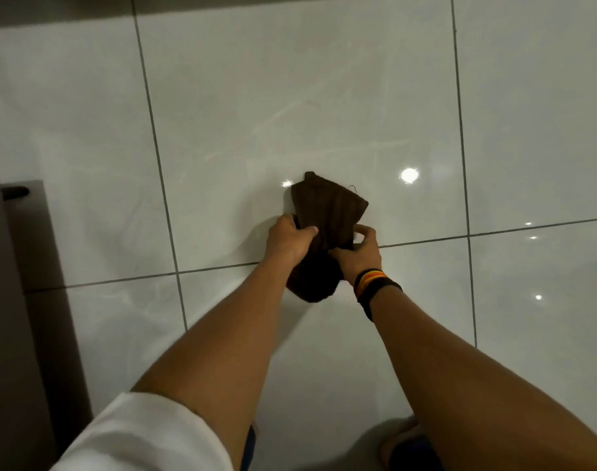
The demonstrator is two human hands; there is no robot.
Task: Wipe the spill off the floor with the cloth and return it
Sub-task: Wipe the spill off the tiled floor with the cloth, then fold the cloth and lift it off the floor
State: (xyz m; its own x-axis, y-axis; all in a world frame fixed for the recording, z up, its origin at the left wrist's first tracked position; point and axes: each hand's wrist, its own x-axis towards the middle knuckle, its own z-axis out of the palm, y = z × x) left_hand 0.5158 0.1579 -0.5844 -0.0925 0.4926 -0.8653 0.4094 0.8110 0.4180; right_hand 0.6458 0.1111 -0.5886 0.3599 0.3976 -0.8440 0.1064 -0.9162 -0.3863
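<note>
A dark brown cloth (324, 215) is gripped by both hands over the glossy white tiled floor (290, 96). The left hand (288, 241) is wrapped round its left side, fingers curled tight into the fabric, while the right hand (360, 253) is pinched onto the right edge with thumb and forefinger. The top of the cloth is fanned out above the knuckles – the bottom is bunched up between the wrists. Striped wristbands (372, 283) are worn on the right wrist – faint smears can be seen on the tile past the cloth
</note>
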